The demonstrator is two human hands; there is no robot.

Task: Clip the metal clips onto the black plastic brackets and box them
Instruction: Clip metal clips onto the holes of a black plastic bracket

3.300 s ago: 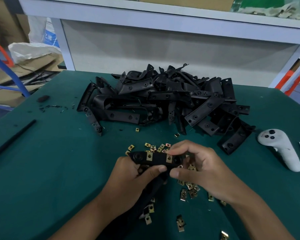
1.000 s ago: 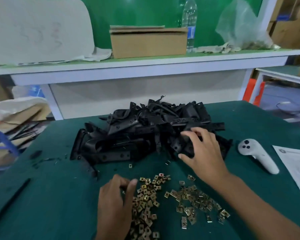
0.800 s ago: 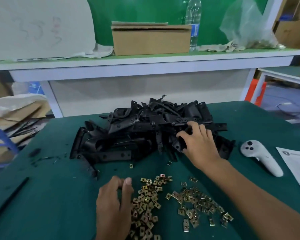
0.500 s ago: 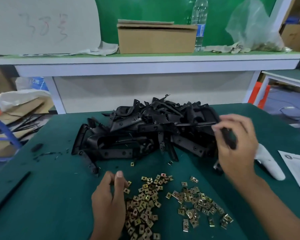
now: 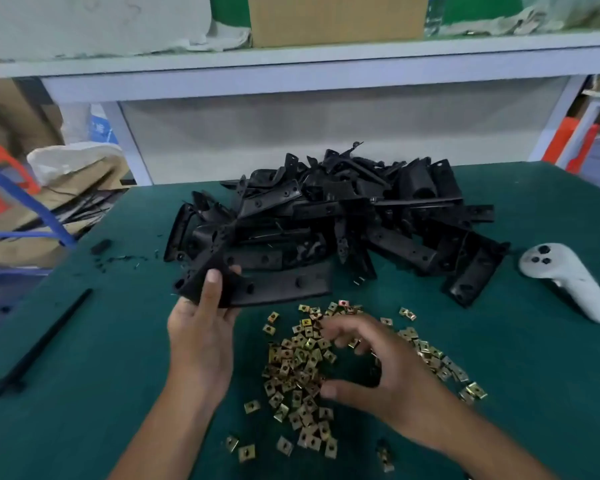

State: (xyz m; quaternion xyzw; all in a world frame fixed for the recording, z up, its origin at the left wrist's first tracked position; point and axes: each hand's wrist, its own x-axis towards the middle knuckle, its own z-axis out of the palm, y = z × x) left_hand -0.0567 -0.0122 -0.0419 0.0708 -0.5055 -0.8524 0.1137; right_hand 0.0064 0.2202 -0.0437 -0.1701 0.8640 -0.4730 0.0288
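Left hand [image 5: 201, 336] grips one black plastic bracket [image 5: 257, 287] by its left end, thumb curled over the top face and fingers under it, so the bracket is lifted just above the green table [image 5: 84, 375] between the heap and the loose clips. Right hand [image 5: 385, 372] hovers over the brass-coloured metal clips [image 5: 300, 365], fingers spread and loosely bent, fingertips down among them; whether any clip is actually pinched cannot be told, since the frame is blurred there. These clips lie scattered in a broad patch near the middle of the near edge, a few strays toward the near side. Behind them, toward the far edge, sits the big heap of black brackets [image 5: 343, 216], tangled at all angles. A white handheld controller [image 5: 565, 278] lies near the right edge, apart from the heap. A thin black strip [image 5: 42, 341] lies slanted near the left edge, with a small black block [image 5: 101, 246] and some crumbs beyond it. On the shelf past the far edge stands a cardboard box [image 5: 336, 19].
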